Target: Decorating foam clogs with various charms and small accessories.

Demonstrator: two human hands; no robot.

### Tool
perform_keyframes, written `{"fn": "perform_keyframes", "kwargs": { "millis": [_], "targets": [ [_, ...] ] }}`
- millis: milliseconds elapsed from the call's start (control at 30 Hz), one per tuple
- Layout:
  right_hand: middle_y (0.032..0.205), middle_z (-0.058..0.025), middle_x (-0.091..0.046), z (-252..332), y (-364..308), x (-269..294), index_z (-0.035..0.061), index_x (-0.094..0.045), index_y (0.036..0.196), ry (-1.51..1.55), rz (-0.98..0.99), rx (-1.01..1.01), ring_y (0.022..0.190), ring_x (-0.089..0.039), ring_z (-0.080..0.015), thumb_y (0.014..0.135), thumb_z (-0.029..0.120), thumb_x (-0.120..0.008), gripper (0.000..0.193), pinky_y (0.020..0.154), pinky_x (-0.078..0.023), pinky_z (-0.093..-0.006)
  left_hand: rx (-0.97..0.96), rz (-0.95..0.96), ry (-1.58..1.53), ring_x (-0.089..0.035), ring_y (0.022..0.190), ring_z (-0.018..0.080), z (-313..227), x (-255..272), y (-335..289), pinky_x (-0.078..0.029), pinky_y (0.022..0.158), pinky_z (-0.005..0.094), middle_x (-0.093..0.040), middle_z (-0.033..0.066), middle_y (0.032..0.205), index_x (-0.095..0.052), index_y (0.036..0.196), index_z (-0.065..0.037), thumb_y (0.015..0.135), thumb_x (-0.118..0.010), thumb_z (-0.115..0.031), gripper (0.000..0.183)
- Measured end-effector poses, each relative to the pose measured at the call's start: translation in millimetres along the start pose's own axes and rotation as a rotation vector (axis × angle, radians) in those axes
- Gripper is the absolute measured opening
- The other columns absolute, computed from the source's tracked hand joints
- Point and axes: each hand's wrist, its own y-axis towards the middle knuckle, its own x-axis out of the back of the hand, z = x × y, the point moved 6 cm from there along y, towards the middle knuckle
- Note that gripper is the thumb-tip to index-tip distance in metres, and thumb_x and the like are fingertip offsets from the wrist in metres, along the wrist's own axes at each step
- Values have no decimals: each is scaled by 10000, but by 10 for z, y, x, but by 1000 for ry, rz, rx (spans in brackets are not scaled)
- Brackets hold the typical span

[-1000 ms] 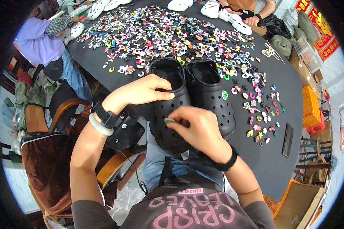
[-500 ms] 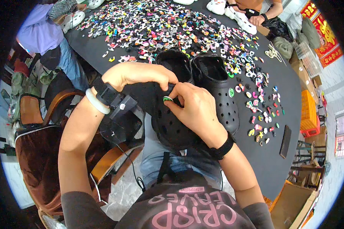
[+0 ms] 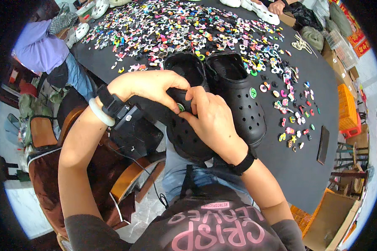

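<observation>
A black clog with holes in its upper stands at the table's near edge, toe toward me. My left hand is closed on its left side, fingers hidden, the thumb tip pressing by a small round green shoe charm. From the other side my right hand pinches at that charm, which lies against the clog's upper. Whether its stem sits in a hole is hidden. The matching black clog stands just right, with a round green charm on its upper.
Many colourful shoe charms cover the far table; a looser group lies right. A dark flat slab lies near the right edge. White clogs stand at the far side. A person in purple is far left.
My left thumb has come down beside the green charm, and my right fingers have closed in against it. The charm now sits flatter on the clog. The view has shifted slightly.
</observation>
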Motion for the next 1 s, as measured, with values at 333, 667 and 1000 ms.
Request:
{"fn": "perform_keyframes", "kwargs": {
  "millis": [333,667,1000],
  "targets": [
    [883,-106,-588,-98,-450,331,50,-506,1106,258,88,-69,864,-590,-292,699,84,-714,459,723,-441,-392,43,-50,144,-610,813,310,-33,-7,35,-458,738,386,-636,182,831,-632,912,25,721,-755,-196,316],
    [1281,-153,-507,-143,-846,419,46,-502,1247,3,166,150,1183,-503,-273,600,259,-761,729,968,-404,-386,184,149,181,-559,855,265,27,-1,124,-405,819,365,-635,88,832,-671,840,-61,696,-788,-270,281],
    [1279,-206,-511,-266,-908,350,21,-537,1176,100,61,192,1181,-512,-302,772,179,-516,435,971,-428,-367,67,22,234,-511,708,274,66,-34,181,-376,692,352,-533,65,674,-562,642,-56,579,-853,-230,345]
  ]
}}
